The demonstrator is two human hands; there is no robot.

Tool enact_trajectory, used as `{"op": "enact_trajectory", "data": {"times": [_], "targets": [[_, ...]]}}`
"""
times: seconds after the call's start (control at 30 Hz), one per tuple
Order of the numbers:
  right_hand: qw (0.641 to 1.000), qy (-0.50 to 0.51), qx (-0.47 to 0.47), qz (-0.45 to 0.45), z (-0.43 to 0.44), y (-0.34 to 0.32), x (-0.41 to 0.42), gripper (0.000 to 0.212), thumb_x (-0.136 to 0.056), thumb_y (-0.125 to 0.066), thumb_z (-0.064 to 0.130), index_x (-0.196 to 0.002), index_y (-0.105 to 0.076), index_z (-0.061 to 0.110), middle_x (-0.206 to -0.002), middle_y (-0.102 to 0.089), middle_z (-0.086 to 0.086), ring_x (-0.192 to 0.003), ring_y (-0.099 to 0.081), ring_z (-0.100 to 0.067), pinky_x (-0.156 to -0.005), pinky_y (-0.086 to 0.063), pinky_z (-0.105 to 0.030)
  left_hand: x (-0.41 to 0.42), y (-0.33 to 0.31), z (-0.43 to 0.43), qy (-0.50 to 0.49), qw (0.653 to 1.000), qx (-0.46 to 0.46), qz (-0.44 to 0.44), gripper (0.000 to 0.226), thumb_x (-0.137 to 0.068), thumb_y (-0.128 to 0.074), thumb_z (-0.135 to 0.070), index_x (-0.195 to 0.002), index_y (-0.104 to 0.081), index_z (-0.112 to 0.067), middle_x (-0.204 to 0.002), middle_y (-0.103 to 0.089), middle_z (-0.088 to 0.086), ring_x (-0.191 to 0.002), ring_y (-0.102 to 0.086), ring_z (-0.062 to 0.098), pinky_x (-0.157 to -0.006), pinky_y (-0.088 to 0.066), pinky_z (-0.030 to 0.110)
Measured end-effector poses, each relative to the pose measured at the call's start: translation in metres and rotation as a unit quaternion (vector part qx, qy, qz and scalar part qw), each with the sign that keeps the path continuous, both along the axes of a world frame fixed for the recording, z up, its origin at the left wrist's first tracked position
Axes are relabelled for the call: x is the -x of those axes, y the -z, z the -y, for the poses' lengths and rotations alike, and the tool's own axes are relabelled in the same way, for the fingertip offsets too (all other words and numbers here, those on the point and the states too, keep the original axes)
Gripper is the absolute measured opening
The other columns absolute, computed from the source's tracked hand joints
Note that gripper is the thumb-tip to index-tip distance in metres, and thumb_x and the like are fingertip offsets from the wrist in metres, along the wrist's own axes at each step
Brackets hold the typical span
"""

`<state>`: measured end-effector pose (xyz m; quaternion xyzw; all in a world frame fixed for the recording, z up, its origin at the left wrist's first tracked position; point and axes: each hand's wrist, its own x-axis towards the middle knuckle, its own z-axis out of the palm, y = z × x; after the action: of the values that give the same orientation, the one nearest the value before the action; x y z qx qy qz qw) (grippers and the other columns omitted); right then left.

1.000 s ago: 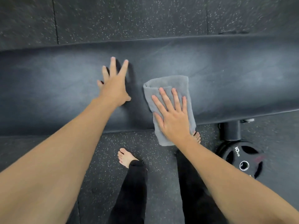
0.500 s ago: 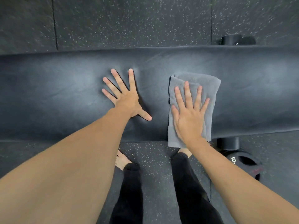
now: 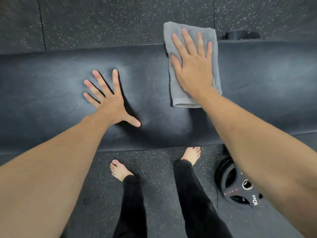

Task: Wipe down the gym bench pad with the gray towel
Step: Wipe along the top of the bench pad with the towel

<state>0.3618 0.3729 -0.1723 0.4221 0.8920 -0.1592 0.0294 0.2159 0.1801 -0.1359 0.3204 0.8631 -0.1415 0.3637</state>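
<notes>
The black gym bench pad (image 3: 51, 93) runs across the view from left to right. A folded gray towel (image 3: 178, 93) lies on it right of centre, its far end hanging past the pad's far edge. My right hand (image 3: 192, 64) presses flat on the towel, fingers spread and pointing away from me. My left hand (image 3: 109, 103) rests flat on the bare pad to the left of the towel, fingers splayed, holding nothing.
Speckled black rubber flooring (image 3: 103, 19) lies beyond and in front of the bench. My bare feet (image 3: 120, 170) and black trouser legs stand at the near edge. A 10 kg weight plate (image 3: 240, 188) lies on the floor at right. A black bench foot (image 3: 238, 35) shows behind the pad.
My right hand has slid the towel away from me and to the right, from the pad's near edge to its far edge. My left hand stayed planted on the pad.
</notes>
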Motion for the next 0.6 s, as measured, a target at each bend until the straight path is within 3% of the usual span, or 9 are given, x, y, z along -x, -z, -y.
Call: {"op": "enact_trajectory", "data": {"times": [0.13, 0.3, 0.4, 0.5, 0.6], "targets": [[0.997, 0.071, 0.008, 0.006, -0.032, -0.006, -0.047, 0.056, -0.108, -0.024, 0.050, -0.162, -0.021, 0.037, -0.172, -0.015, 0.007, -0.160, -0.005, -0.031, -0.127, -0.002, -0.058, -0.002, -0.003, -0.001, 0.000, 1.000, 0.002, -0.007, 0.183, -0.026, -0.087, -0.073, -0.148, 0.039, -0.026, -0.152, 0.039, 0.035, -0.140, 0.030, 0.060, -0.113, 0.007, 0.072], [0.996, 0.084, -0.026, 0.025, 0.032, -0.007, -0.080, 0.057, -0.108, -0.024, 0.048, -0.163, -0.015, 0.035, -0.173, -0.010, 0.005, -0.159, -0.003, -0.034, -0.126, -0.004, -0.061, -0.007, -0.016, -0.011, -0.015, 0.998, 0.055, -0.004, 0.180, -0.033, -0.093, -0.065, -0.145, 0.043, -0.028, -0.151, 0.044, 0.030, -0.142, 0.031, 0.057, -0.116, 0.005, 0.070], [0.999, 0.031, -0.038, 0.018, 0.094, -0.001, -0.105, 0.058, -0.108, -0.029, 0.049, -0.163, -0.019, 0.033, -0.172, -0.013, 0.003, -0.159, -0.006, -0.036, -0.125, -0.009, -0.064, -0.021, -0.025, -0.034, -0.064, 0.994, 0.091, -0.009, 0.173, -0.048, -0.100, -0.038, -0.146, 0.042, -0.028, -0.155, 0.042, 0.024, -0.147, 0.024, 0.052, -0.118, 0.002, 0.067], [0.996, -0.067, -0.063, 0.010, 0.133, 0.010, -0.135, 0.058, -0.109, -0.033, 0.048, -0.163, -0.019, 0.032, -0.172, -0.015, 0.001, -0.159, -0.008, -0.037, -0.124, -0.012, -0.064, -0.049, -0.025, -0.060, -0.020, 1.000, 0.021, 0.001, 0.148, -0.069, -0.087, -0.004, -0.152, 0.031, -0.038, -0.162, 0.037, 0.008, -0.152, 0.017, 0.045, -0.119, -0.005, 0.069], [0.988, -0.126, -0.090, -0.011, 0.124, 0.018, -0.162, 0.058, -0.108, -0.039, 0.048, -0.162, -0.026, 0.032, -0.171, -0.022, 0.002, -0.158, -0.015, -0.036, -0.125, -0.015, -0.060, -0.078, -0.023, -0.091, 0.007, 0.998, -0.050, 0.038, 0.130, -0.078, -0.076, 0.001, -0.157, 0.018, -0.041, -0.165, 0.032, 0.002, -0.154, 0.014, 0.041, -0.120, -0.010, 0.067]]}}
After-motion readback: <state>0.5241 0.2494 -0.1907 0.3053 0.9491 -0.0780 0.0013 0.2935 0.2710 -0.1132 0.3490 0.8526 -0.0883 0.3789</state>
